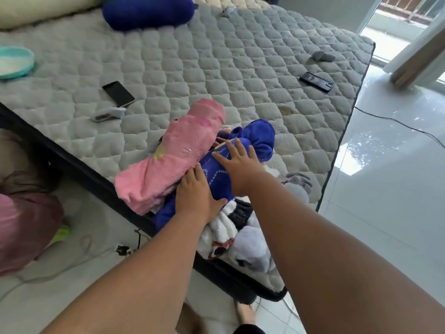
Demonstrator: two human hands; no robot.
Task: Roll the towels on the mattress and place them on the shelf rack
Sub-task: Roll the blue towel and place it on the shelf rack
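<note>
Left hand point(196, 195) lies flat, fingers spread, palm pressing the near end of the blue towel point(218, 175); no closed grip, nothing grasped. Right hand point(237, 162) likewise flat and spread on the blue towel's middle, fingertips pointing up-left toward the pink towel point(172, 155). Blue towel is a partly rolled bundle at the near edge of the mattress point(216, 68), far end bunched. Pink towel is rolled, lying diagonally just beside and touching the blue one. Under both hands' side, a white patterned blanket point(234, 233) hangs over the mattress edge. Farther out on the mattress: black phone point(118, 93), second phone point(316, 81), blue cushion point(147, 12), teal bowl point(15, 62). Shelf rack not in view.
</note>
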